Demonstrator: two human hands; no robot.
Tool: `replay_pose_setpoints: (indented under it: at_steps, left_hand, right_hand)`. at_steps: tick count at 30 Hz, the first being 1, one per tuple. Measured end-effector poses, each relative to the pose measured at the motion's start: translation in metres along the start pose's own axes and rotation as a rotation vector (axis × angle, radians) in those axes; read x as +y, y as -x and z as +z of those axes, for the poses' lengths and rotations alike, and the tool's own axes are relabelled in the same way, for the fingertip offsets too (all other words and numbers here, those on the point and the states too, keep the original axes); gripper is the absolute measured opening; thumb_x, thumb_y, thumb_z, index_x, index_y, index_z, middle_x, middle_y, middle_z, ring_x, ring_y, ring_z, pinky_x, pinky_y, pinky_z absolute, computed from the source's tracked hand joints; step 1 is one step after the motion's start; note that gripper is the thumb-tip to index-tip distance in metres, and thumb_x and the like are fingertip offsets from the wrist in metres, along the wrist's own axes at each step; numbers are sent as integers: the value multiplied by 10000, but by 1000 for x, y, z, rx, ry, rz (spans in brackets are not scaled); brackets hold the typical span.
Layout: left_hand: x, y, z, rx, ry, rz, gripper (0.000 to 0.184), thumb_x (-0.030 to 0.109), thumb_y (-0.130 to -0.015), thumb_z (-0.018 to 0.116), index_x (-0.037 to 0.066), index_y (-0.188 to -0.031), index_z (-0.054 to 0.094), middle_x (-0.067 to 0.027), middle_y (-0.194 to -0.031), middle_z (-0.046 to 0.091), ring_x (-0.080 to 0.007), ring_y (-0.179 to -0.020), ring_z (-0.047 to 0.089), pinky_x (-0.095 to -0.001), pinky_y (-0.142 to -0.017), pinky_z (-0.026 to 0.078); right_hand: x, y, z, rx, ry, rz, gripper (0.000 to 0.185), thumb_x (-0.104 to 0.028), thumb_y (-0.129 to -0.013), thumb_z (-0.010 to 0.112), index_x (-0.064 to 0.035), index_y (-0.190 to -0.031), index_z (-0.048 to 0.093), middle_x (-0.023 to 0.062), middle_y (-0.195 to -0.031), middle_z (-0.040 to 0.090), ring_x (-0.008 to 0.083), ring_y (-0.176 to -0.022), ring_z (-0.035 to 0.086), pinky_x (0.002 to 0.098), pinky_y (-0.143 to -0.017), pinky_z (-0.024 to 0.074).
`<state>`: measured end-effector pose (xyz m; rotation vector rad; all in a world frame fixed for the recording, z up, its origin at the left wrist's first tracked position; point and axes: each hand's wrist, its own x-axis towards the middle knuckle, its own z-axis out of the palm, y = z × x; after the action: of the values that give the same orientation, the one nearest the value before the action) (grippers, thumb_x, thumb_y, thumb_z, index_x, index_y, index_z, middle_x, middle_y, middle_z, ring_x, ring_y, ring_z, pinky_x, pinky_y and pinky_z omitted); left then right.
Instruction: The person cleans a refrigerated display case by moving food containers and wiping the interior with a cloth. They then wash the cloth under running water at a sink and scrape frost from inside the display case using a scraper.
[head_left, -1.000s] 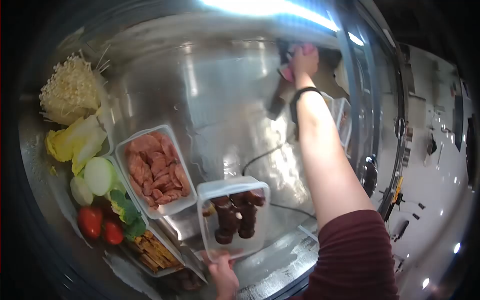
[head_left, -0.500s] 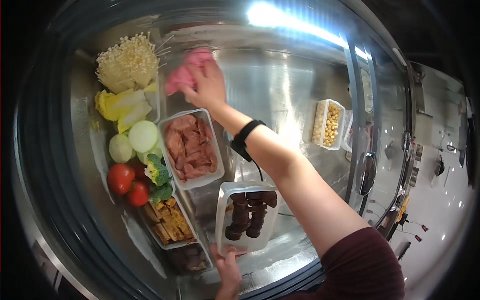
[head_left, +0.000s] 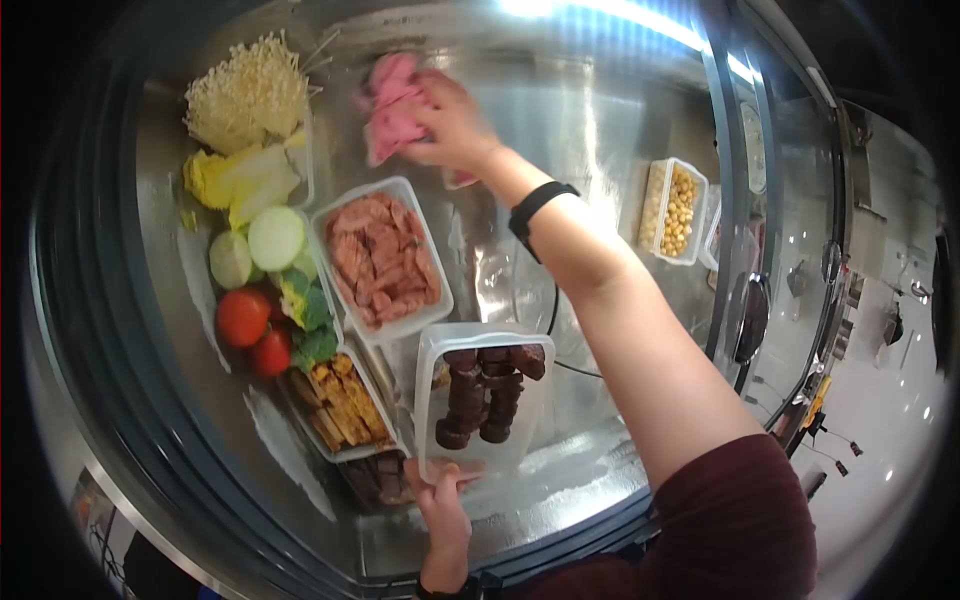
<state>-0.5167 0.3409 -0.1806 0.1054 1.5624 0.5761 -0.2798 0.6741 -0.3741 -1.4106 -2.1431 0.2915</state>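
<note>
My right hand (head_left: 452, 122), at the end of an arm with a black wristband, is closed on a crumpled pink cloth (head_left: 393, 110). The cloth lies against the metal floor (head_left: 540, 120) of a display case. Near the bottom, my left hand (head_left: 440, 505) grips the end of a translucent plastic container (head_left: 425, 400), its fingers partly behind the wall. Inside that tilted container are two rows of dark brown chunks (head_left: 490, 395). A white tub (head_left: 440, 290) of sliced raw meat (head_left: 380, 255) stands between my hands.
On the left are enoki mushrooms (head_left: 250, 95), yellow leaves (head_left: 235, 185), cut white vegetable (head_left: 276, 240), tomatoes (head_left: 243, 317), broccoli (head_left: 315, 345) and a tub of browned pieces (head_left: 345, 405). A box of small yellowish balls (head_left: 678, 210) stands right, near the sliding-door frame (head_left: 735, 200). A black cable (head_left: 555, 310) crosses the floor.
My right hand has moved the pink cloth slightly to the right over the metal. My left hand still holds the container. The whole view has shifted a little, so things sit higher in it.
</note>
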Motion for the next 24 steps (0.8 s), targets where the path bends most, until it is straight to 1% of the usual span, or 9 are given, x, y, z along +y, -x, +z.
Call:
replay_pose_setpoints:
  at_steps: [2,3,7,9,14,15,17,21,24]
  left_hand:
    - [6,7,1,26,61,-10,319,44,-785,457,51,-1085,350,-81,-948,480,-186,-832,544,-326,-676,498]
    - [8,12,0,33,95,-8,269,36,-787,461,42,-1036,360,-77,-922,481,-180,-833,545,-308,-678,489]
    - [5,19,-6,-41,188,15,321,54,-799,440,40,-1106,347,-99,-993,488,-199,-830,560,-344,-666,521]
    - [15,23,0,-43,161,51,335,48,-795,437,44,-1118,346,-102,-1017,489,-197,-838,558,-352,-674,529]
    - [10,-15,44,-109,133,84,320,45,-793,453,28,-1096,351,-108,-996,506,-204,-821,571,-334,-656,543]
    - [2,-34,56,-164,160,57,289,46,-792,465,20,-1060,359,-116,-969,511,-210,-807,577,-324,-647,545]
    - [1,-58,104,-173,184,90,220,45,-787,490,18,-959,355,-126,-888,509,-218,-737,592,-315,-609,548]
    - [-16,-117,199,-305,269,33,266,40,-784,501,42,-930,278,-122,-797,478,-199,-617,576,-327,-530,541]
    - [-11,-139,263,-303,232,-1,301,81,-794,517,49,-943,257,-119,-800,458,-206,-637,572,-344,-561,539]
  right_hand:
    - [-7,24,-21,111,161,65,461,-358,-620,647,-181,-1043,599,193,-1165,452,379,-1127,390,454,-984,303]
    - [-13,36,-29,72,157,71,450,-364,-625,637,-181,-1035,600,190,-1168,450,376,-1130,389,466,-989,291]
    - [-56,120,-43,-51,119,115,420,-394,-640,593,-187,-1006,607,173,-1196,430,355,-1178,363,515,-1016,223]
    - [-85,168,-54,-115,112,164,420,-398,-621,571,-183,-980,611,198,-1258,383,365,-1230,304,489,-1034,206]
    - [-173,298,-72,-180,11,285,493,-443,-611,586,-75,-939,595,203,-1282,342,370,-1266,235,512,-1045,162]
    - [-189,319,-78,-179,-53,292,511,-459,-610,595,-66,-936,592,202,-1285,334,370,-1269,226,514,-1044,161]
    - [-219,361,-92,-384,-99,378,547,-474,-612,602,-71,-983,586,200,-1280,335,380,-1264,223,522,-1046,153]
    - [-244,366,-83,-367,-102,590,587,-445,-646,608,-71,-1090,521,202,-1285,332,377,-1265,224,530,-1035,159]
    - [-242,346,-71,-316,-153,797,591,-423,-654,625,-97,-1126,485,196,-1291,333,368,-1260,236,533,-1021,171]
